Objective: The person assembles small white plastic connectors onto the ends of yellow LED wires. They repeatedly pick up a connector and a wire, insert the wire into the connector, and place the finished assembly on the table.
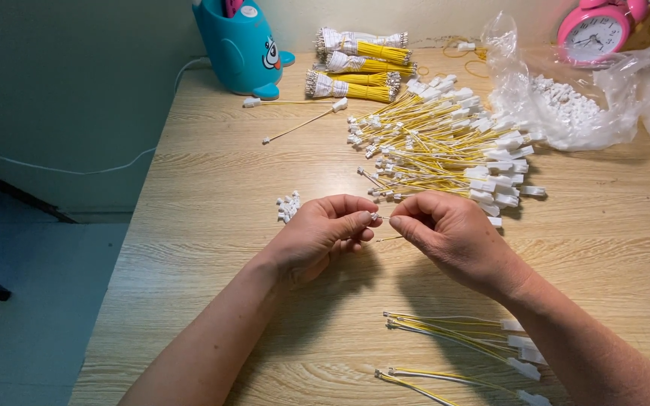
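My left hand (325,233) and my right hand (453,233) meet over the middle of a wooden table (205,188). The left thumb and forefinger pinch a small white connector (375,217). A thin yellow wire (387,238) is pinched in my right hand's fingers, its tip right at the connector. A small heap of loose white connectors (288,206) lies just left of my left hand. Beyond the hands sits a big pile of yellow wires with white plugs (445,146).
Several finished yellow wires (460,338) lie under my right forearm. Bundled wire packs (359,64) and a teal cartoon pen holder (238,45) stand at the back. A clear plastic bag of white connectors (566,105) and a pink alarm clock (594,30) are at the back right.
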